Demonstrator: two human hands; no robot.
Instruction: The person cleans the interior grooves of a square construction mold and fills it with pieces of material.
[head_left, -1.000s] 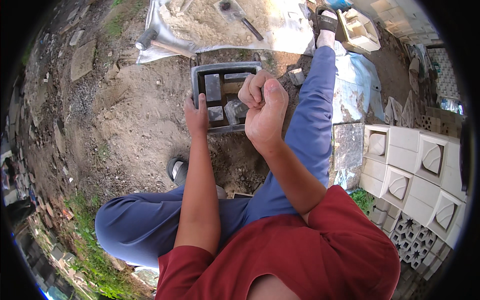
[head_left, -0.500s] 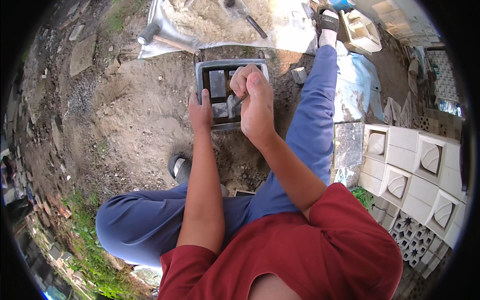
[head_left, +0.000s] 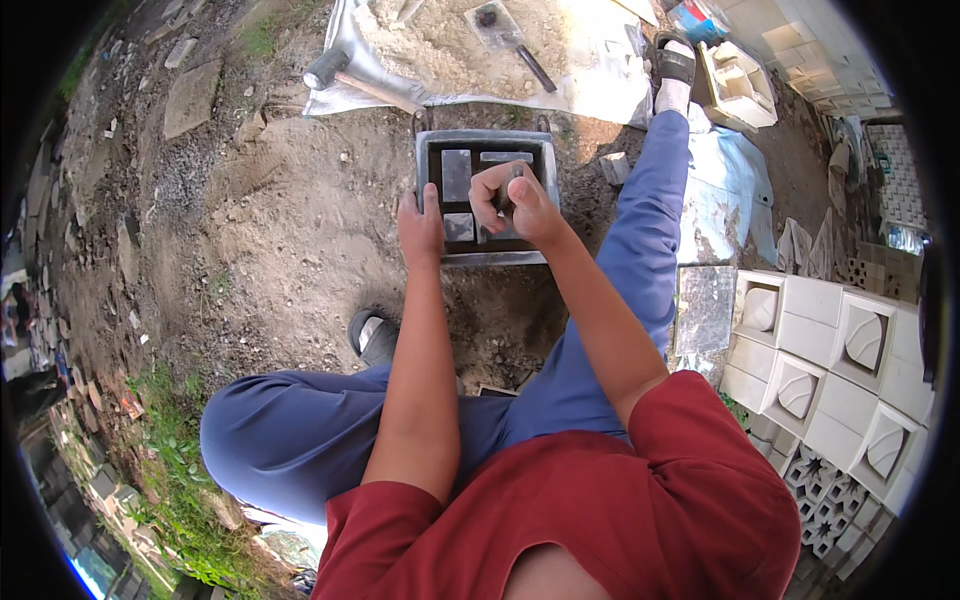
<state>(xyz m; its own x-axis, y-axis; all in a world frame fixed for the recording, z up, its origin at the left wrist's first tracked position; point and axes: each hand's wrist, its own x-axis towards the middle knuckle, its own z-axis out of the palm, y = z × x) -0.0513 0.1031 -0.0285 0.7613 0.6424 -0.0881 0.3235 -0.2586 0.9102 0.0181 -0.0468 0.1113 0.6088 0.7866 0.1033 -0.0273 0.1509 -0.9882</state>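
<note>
A grey rectangular box-shaped mould (head_left: pixel 490 136) sits on the dirt between my legs, with flat-topped grey blocks (head_left: pixel 456 176) inside it. My left hand (head_left: pixel 421 228) grips its left wall near the front corner, thumb along the rim. Over the right half of the mould, my right hand (head_left: pixel 520 205) is closed round a dark upright handle (head_left: pixel 514 178). The lower end of that tool is hidden by the fist, so its kind does not show.
Beyond the mould, a white sheet (head_left: pixel 345 97) bears pale sand (head_left: pixel 430 55), a mallet (head_left: pixel 328 68) and a dark bar (head_left: pixel 537 69). A small block (head_left: pixel 614 168) lies beside my right leg. Pale moulded blocks (head_left: pixel 812 312) are stacked at the right.
My right hand has gone lower over the mould and turned, so the handle's top shows. My left hand still grips the left wall. The whole view has shifted slightly.
</note>
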